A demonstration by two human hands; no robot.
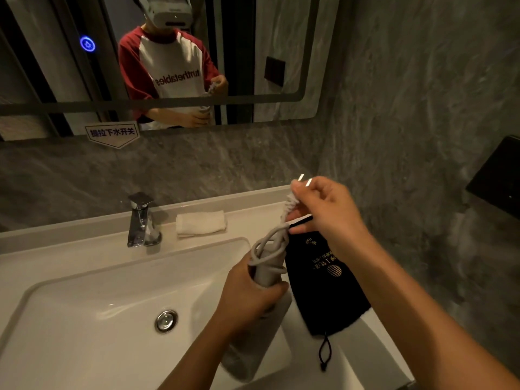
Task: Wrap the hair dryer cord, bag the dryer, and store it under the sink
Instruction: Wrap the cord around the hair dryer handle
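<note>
Your left hand grips the grey hair dryer by its handle over the sink. Your right hand pinches the plug above, cord looped between. The black drawstring bag lies just beside.

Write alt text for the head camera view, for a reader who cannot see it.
Over a white sink, a left hand grips a grey hair dryer while the right hand holds the plug end of its cord, partly looped around the handle. A black drawstring bag lies on the counter beside them.
</note>
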